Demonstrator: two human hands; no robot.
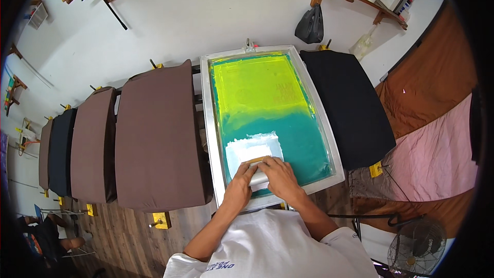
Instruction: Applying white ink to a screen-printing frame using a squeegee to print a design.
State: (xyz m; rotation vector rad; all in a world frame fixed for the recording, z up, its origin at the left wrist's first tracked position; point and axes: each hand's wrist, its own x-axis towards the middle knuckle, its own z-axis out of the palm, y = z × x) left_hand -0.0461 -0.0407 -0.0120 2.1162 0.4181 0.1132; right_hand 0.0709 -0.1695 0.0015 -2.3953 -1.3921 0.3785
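Observation:
A screen-printing frame [210,108] with a silver metal rim lies in front of me. Its green mesh [303,144] is coated bright yellow-green over the far half. White ink [257,141] is spread in a patch near the front left of the mesh. Both hands grip a squeegee [259,179] with a silver body and a tan strip along its far edge, just on the near side of the ink. My left hand [239,186] is closed on its left part, my right hand [280,177] on its right. The squeegee's lower edge is hidden.
Platens in brown cloth [157,139] and black cloth [63,152] line up on the left. Another black-covered platen [350,108] adjoins the frame on the right. A fan [417,247] stands at the lower right. Someone's leg [74,242] shows at the lower left.

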